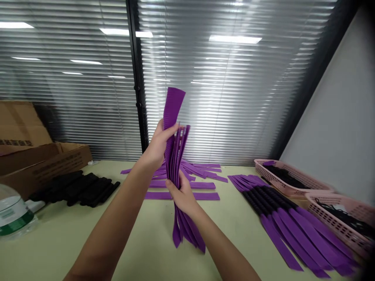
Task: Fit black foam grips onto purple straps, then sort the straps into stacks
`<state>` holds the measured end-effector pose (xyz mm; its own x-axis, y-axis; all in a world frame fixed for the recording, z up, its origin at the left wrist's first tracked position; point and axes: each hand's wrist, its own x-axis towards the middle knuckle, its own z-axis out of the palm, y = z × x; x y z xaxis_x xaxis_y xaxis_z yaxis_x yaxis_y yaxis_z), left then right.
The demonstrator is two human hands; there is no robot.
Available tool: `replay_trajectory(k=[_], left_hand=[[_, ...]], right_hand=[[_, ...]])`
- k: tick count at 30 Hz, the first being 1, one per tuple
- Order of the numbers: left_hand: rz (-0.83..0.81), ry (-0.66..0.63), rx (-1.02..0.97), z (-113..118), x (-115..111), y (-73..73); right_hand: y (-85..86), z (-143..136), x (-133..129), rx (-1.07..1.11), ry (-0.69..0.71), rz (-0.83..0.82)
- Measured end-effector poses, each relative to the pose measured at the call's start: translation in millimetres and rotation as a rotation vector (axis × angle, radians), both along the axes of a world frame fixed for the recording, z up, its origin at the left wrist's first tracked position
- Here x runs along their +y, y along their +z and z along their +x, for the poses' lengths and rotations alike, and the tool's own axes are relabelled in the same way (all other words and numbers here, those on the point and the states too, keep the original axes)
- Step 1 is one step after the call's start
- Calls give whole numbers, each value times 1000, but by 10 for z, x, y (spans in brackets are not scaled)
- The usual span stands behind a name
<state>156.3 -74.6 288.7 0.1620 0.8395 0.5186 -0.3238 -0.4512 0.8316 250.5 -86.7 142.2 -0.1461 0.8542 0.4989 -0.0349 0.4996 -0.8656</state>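
Observation:
A bundle of long purple strips (173,156) hangs upright between my hands over the table. My left hand (158,145) is closed round its upper part, thumb across one strip that stands higher than the rest. Lower down, my right hand (185,194) grips the middle of the bundle, thumb in front. The lower ends of the strips fan apart below it. Behind the bundle, more purple strips (205,185) lie flat on the table, some crossing each other, two nearly parallel in front.
Purple strips with black middle sections (281,218) lie at the right, beside two pink baskets (295,190) holding black items. At the left are black pieces (84,188), a cardboard box (55,162) and a clear bottle (14,214). Window blinds (234,97) rise behind the table (140,242).

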Motion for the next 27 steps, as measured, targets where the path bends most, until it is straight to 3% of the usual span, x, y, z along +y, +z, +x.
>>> replay_trajectory(k=[4,8,12,14,16,17,19,21,24,25,27], left_hand=[[12,-147,55,-12,-45,-157],[-52,-48,141,88,-29,-286],[-76,42,14,217,2,-205],[-12,32,0,182,17,-143],[73,8,-8,64,53,-177],[111,-5,-13,-11,79,-256],[151,-43,23,-140,128,-558],[118,-153,130,-182,148,-1003],[-11,-291,287,-60,95,-1657],[-77,-285,319,5,67,-1808],[-163,-239,330,125,27,-1974]], right_hand=[[26,-13,-45,-25,-50,35],[53,-25,-76,-54,-95,50],[244,-2,-56,-34,-43,25],[380,27,-13,20,-53,8],[497,71,35,69,-86,5],[537,98,53,94,-89,5],[565,152,74,153,-74,-5],[529,191,77,199,-55,-28],[424,202,67,204,-61,-53],[400,196,63,192,-60,-57],[390,187,57,167,-55,-50]])
